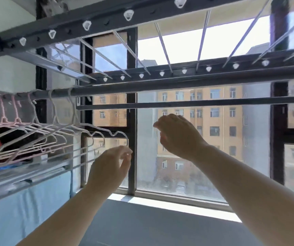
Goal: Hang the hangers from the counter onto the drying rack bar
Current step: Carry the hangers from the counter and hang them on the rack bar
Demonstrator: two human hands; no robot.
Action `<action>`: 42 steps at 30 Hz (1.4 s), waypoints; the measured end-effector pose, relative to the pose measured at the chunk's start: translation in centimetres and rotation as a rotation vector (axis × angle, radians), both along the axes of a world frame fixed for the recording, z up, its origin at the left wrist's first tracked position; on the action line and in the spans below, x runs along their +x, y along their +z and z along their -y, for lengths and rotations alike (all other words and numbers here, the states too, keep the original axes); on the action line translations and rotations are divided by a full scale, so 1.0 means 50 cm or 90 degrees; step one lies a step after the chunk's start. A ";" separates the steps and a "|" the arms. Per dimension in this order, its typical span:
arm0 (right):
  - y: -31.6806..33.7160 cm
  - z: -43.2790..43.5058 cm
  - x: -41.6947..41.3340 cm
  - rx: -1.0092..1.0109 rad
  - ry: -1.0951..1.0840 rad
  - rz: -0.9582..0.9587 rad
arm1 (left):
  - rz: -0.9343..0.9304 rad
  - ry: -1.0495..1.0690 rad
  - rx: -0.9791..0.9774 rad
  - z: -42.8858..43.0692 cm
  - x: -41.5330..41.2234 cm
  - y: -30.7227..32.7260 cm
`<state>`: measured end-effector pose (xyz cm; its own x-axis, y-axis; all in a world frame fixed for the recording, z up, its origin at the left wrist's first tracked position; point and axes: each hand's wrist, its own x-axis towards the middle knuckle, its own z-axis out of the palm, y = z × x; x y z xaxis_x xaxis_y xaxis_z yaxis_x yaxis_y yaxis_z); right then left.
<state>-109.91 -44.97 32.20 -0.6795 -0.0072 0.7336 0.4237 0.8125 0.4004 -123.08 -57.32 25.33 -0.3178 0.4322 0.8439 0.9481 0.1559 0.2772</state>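
Left hand pinching white hanger (its corner), right hand loose — holding nothing, below rack bar.

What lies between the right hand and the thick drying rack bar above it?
In the head view, one thinner dark rail crosses between the right hand and the drying rack bar.

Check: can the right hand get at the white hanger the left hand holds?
Probably yes. The right hand is empty, just right of the white hanger, nothing between them; the left hand pinches only its end, leaving the shoulder free.
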 end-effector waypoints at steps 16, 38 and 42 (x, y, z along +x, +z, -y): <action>-0.156 -0.273 0.713 -0.460 -0.465 0.118 | 0.139 -0.399 -0.294 -0.489 0.606 -0.126; -0.422 -0.313 1.639 -0.721 -0.940 -0.334 | 0.009 -0.832 -0.565 -0.887 1.593 -0.322; -0.474 -0.280 1.768 -0.720 -0.999 -0.471 | -0.008 -0.853 -0.617 -0.927 1.741 -0.364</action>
<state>-21.50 -30.95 8.52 0.7025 0.7078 0.0742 0.6600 -0.6089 -0.4401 -36.04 -10.97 7.16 0.6959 0.7092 0.1131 0.5438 -0.6232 0.5621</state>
